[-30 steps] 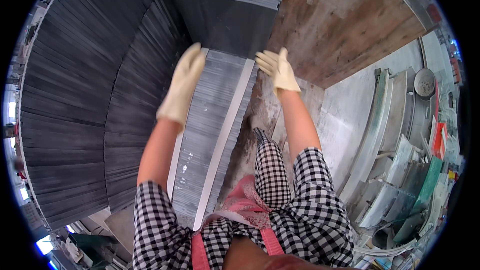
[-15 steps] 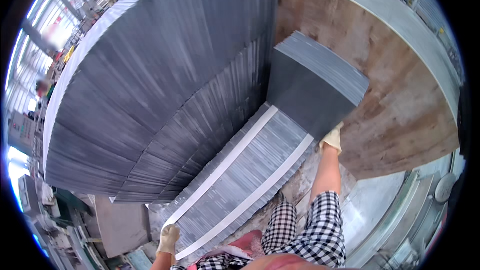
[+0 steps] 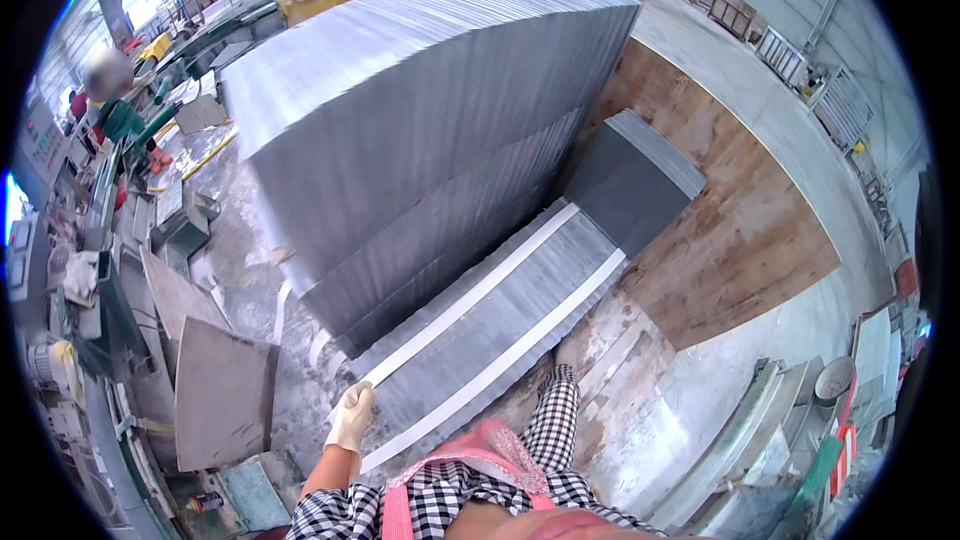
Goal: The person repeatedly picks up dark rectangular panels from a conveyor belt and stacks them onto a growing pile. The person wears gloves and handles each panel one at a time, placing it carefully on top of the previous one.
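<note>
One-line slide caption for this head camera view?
Gloved left hand rests on the near end of a low stack of grey slabs crossed by two white straps.

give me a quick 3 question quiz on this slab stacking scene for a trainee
1. True or false: the gloved left hand rests at the near end of a white strap on the low row of grey slabs.
2. Which stands taller: the big stack of slabs or the low row in front of it?
3. What is the large board on the right of the slabs made of? A) wood B) glass C) cloth

Key:
1. True
2. The big stack
3. A. The right hand is out of view.
</note>
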### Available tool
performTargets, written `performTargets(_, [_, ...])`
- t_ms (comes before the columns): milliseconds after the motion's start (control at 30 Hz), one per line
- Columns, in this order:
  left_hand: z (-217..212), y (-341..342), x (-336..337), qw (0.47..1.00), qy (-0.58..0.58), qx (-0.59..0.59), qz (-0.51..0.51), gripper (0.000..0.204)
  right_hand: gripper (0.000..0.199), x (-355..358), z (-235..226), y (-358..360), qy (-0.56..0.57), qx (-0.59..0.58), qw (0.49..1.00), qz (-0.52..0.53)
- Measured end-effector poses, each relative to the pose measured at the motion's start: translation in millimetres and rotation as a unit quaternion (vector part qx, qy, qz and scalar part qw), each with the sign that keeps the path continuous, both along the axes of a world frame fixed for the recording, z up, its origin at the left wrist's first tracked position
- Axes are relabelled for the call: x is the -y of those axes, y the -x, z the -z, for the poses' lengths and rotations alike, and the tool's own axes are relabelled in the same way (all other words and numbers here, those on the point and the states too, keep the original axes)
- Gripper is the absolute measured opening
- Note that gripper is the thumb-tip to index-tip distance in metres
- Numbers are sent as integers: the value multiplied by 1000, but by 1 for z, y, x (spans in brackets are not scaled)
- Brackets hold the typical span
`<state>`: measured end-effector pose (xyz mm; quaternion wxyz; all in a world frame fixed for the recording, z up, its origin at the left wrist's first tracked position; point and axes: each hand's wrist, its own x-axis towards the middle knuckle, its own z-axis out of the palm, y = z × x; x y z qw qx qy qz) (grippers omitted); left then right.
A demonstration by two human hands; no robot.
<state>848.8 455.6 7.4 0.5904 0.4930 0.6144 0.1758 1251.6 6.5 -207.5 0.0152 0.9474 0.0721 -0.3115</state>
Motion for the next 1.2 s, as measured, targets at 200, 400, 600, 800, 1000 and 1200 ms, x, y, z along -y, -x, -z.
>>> performTargets(200, [3, 113, 14, 996, -52, 70, -4, 36, 44, 10, -51, 139, -38, 9, 999, 1])
performTargets(400, [0, 181, 40, 981, 2, 128, -149, 35, 37, 24, -79, 216, -34, 8, 999, 2])
performTargets(600, [70, 259, 58, 965, -25, 150, -213, 38, 34, 45, -48, 216, -113, 63, 991, -34])
performTargets(800, [138, 346, 85, 969, -32, 27, -245, 39, 31, 22, -35, 208, -155, 112, 974, -125])
performTargets(1000, [122, 375, 126, 961, -34, 10, -273, 37, 33, 12, -29, 237, -283, 117, 951, -32])
performTargets(1200, [97, 389, 178, 960, -108, 42, -257, 40, 40, 66, -33, 275, -252, 95, 963, -33])
